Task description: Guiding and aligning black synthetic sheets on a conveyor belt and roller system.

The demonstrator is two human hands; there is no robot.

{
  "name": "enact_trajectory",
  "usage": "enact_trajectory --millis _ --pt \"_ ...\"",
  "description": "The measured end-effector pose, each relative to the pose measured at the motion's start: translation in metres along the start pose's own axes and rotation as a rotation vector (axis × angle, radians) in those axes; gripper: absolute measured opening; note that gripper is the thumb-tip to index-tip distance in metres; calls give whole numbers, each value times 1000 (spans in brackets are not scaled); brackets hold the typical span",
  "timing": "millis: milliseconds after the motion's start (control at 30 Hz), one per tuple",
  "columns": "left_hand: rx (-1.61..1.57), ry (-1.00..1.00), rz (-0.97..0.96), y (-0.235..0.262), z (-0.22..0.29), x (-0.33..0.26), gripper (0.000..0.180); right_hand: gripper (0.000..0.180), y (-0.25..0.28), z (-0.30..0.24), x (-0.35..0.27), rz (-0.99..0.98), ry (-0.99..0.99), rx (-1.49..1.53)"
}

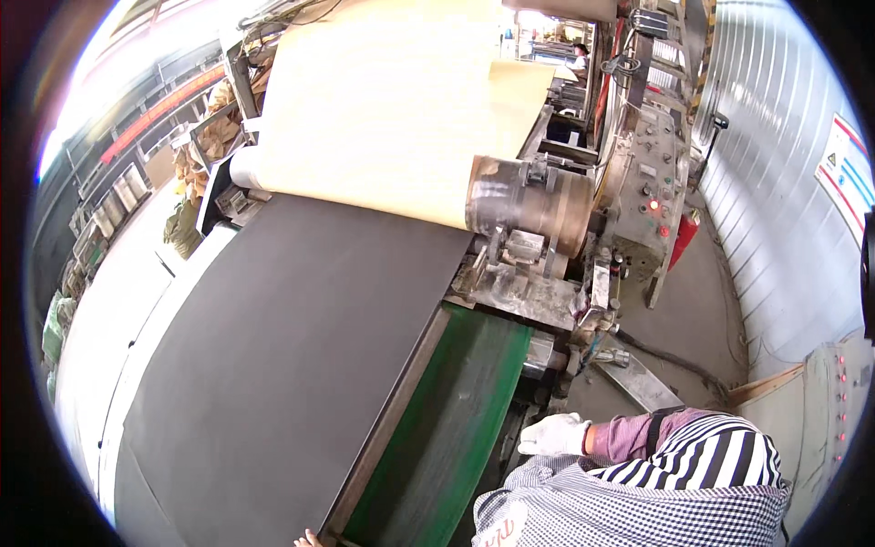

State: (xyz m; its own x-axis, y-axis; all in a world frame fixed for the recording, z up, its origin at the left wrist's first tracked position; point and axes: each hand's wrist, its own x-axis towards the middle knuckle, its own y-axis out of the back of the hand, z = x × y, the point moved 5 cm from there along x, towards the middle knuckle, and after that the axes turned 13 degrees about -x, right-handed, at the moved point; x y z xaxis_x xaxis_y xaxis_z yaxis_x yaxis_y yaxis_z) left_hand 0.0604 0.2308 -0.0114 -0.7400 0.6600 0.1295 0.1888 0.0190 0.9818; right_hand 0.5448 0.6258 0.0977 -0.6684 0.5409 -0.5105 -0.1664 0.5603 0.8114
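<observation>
At the lower edge, bare fingertips of my left hand (pixel 308 540) rest on the right edge of a wide black sheet (pixel 301 346). Those fingers are slightly apart; the rest of that hand is out of the picture. My right hand (pixel 554 435), in a white glove, is held in front of my checkered apron (pixel 620 501), right of a green belt (pixel 442 428). Its fingers look loosely curled together, with nothing seen in them. Beyond the black sheet, a broad pale yellow sheet (pixel 374 109) slopes up from a roller (pixel 248 170).
A worn metal drum (pixel 529 202) and its mount stand at the yellow sheet's right. Behind it is a control panel (pixel 645 182) with lit red buttons. A grey cabinet (pixel 820 428) stands close on my right, near a corrugated wall (pixel 775 137). A person (pixel 580 60) is far off.
</observation>
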Motion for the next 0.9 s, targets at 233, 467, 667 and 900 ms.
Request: enact_trajectory --millis 233,467,667,900 --pt "-394 18 47 14 93 55 59 26 -36 -19 18 -32 226 -139" --pt "-127 84 -545 36 62 44 56 33 -1 5 10 -59 2 2" --pt "-378 365 -573 75 102 46 54 35 13 21 18 -186 -71 -79" --pt "-379 216 -380 96 219 94 70 25 61 -44 41 108 -14 59"
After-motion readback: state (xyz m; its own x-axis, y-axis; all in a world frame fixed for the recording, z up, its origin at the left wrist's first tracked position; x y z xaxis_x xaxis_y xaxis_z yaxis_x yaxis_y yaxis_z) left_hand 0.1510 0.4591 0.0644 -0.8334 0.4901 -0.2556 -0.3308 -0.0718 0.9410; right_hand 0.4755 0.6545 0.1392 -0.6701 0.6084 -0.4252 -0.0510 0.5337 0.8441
